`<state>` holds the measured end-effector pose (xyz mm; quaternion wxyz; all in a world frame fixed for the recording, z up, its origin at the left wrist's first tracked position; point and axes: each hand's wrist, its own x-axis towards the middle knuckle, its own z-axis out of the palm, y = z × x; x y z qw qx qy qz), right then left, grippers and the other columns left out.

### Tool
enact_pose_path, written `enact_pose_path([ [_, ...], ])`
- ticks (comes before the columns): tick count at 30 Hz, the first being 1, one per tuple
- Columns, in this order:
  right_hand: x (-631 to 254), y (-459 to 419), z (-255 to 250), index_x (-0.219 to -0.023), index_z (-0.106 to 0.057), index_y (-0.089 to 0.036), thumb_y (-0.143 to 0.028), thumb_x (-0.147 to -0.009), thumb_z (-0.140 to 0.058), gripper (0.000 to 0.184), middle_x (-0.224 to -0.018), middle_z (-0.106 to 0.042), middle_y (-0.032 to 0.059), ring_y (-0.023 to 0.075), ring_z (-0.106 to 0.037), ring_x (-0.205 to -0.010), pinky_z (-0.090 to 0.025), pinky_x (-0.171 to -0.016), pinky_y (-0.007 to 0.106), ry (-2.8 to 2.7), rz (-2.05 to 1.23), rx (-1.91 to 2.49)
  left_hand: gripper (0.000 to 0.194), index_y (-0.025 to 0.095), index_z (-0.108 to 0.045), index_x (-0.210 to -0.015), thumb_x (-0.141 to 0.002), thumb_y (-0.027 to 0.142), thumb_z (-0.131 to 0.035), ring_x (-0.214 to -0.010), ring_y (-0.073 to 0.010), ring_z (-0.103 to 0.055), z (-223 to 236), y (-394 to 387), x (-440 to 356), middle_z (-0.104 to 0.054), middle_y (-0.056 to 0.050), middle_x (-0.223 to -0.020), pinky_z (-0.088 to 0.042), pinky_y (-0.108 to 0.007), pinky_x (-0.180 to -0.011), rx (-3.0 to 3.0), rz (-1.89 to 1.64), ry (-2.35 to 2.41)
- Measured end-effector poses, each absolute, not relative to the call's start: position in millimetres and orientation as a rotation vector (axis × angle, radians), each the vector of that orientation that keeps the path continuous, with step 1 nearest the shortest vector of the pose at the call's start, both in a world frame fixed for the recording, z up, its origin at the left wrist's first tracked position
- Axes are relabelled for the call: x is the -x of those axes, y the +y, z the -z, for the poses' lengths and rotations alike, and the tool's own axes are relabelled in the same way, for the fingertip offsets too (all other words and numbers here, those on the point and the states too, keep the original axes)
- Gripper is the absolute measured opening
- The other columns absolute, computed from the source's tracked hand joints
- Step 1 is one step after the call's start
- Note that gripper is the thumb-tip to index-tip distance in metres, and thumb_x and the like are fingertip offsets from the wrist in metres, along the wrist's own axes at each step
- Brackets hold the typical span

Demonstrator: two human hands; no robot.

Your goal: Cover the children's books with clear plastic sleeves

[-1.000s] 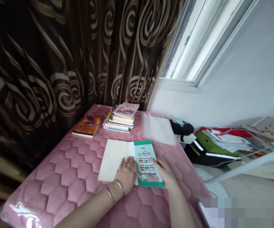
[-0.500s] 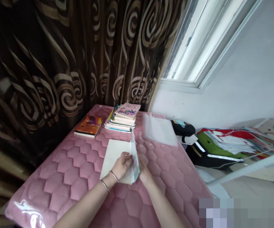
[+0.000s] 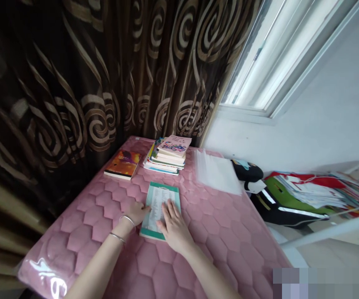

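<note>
A book (image 3: 157, 199) with a green-bordered cover and a pale printed panel lies closed on the pink quilted mattress (image 3: 216, 236). My right hand (image 3: 174, 226) rests flat on its cover, fingers stretched and slightly apart, hiding the lower right part. At the book's left edge, my left hand (image 3: 136, 212) has its fingers curled, the fingertips touching the edge of the cover. Two thin metal bangles circle my left wrist. Beyond the book stands a stack of books (image 3: 169, 160), topped by a pink one with cartoon figures. An orange book (image 3: 123, 164) lies farther left.
Clear plastic sheets (image 3: 218, 172) lie to the right of the stack. Off the mattress's right side are a black case (image 3: 247, 169), a green and black bag (image 3: 286, 203) and piled papers (image 3: 310, 191). A patterned curtain (image 3: 104, 83) hangs at the back left, below a window (image 3: 266, 54).
The book's raised cover has come down, so the book is shut with its green-bordered face up. My right hand moved onto the cover; my left moved from the inner page to the left edge.
</note>
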<state>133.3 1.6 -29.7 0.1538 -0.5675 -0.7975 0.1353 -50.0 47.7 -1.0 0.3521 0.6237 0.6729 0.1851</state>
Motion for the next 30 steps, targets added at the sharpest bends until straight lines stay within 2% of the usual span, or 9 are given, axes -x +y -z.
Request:
enact_pose_path([
  [2, -131.9, 1.4, 27.8, -0.146, -0.032, -0.010, -0.054, -0.093, -0.038, 0.069, -0.156, -0.016, 0.0126, 0.0305, -0.012, -0.144, -0.019, -0.117, 0.046, -2.302, -0.378, 1.658, 0.033, 0.014, -0.066, -0.073, -0.080, 0.044, -0.056, -0.095, -0.0317, -0.066, -4.6, 45.8, 52.4, -0.071, -0.016, -0.087, -0.048, -0.038, -0.080, -1.753, -0.284, 1.847],
  [4, -130.8, 1.5, 28.0, -0.146, -0.032, -0.010, -0.054, -0.092, -0.038, 0.070, -0.156, -0.015, 0.0128, 0.0306, -0.011, -0.144, -0.018, -0.117, 0.046, -2.321, -0.355, 1.683, 0.038, 0.011, -0.065, -0.092, -0.085, 0.046, -0.050, -0.101, -0.0319, -0.065, -9.4, 43.9, 50.5, -0.069, -0.019, -0.101, -0.049, -0.039, -0.081, -1.827, -0.146, 1.934],
  [7, -130.0, 1.7, 29.3, -0.147, -0.030, -0.012, -0.054, -0.092, -0.038, 0.069, -0.156, -0.015, 0.0125, 0.0310, -0.011, -0.144, -0.019, -0.116, 0.048, -2.360, -0.294, 1.698, 0.036, 0.010, -0.059, -0.109, -0.092, 0.038, -0.041, -0.099, -0.0288, -0.066, -10.9, 42.4, 41.1, -0.069, -0.019, -0.106, -0.050, -0.037, -0.079, -1.873, -0.134, 2.025],
  [12, -123.5, 4.4, 25.2, -0.145, -0.036, -0.012, -0.045, -0.095, -0.037, 0.060, -0.155, -0.022, 0.0128, 0.0326, -0.020, -0.142, -0.024, -0.114, 0.048, -2.417, -0.215, 1.730, 0.032, 0.014, -0.055, -0.112, -0.097, 0.027, -0.030, -0.090, -0.0248, -0.070, 3.5, 42.0, 28.5, -0.071, -0.016, -0.100, -0.053, -0.032, -0.071, -1.950, -0.167, 2.077],
  [18, -109.1, 37.0, 24.4, -0.144, -0.036, -0.022, -0.037, -0.100, -0.021, 0.049, -0.151, -0.034, 0.0003, 0.0235, -0.021, -0.143, -0.019, -0.116, 0.050, -2.596, -0.176, 1.373, 0.032, 0.016, -0.055, -0.112, -0.097, 0.023, -0.027, -0.087, -0.0266, -0.071, 12.1, 41.2, 32.8, -0.072, -0.015, -0.096, -0.054, -0.036, -0.068, -2.013, -0.175, 2.041],
  [23, -105.5, 90.2, 23.4, -0.145, -0.033, -0.021, -0.033, -0.099, -0.025, 0.048, -0.152, -0.031, 0.0014, 0.0206, -0.021, -0.143, -0.017, -0.117, 0.049, -2.697, -0.149, 1.281, 0.033, 0.016, -0.056, -0.110, -0.097, 0.023, -0.026, -0.086, -0.0260, -0.071, 11.9, 41.5, 30.9, -0.072, -0.015, -0.095, -0.054, -0.035, -0.068, -1.991, -0.166, 2.057],
  [30, -89.7, 129.9, 20.5, -0.145, -0.034, -0.017, -0.034, -0.100, -0.022, 0.050, -0.152, -0.030, 0.0044, 0.0216, -0.021, -0.143, -0.015, -0.117, 0.046, -2.579, -0.198, 1.565, 0.035, 0.014, -0.054, -0.111, -0.097, 0.022, -0.024, -0.087, -0.0259, -0.071, 18.0, 42.4, 28.0, -0.071, -0.017, -0.094, -0.054, -0.034, -0.067, -1.962, -0.158, 2.078],
])
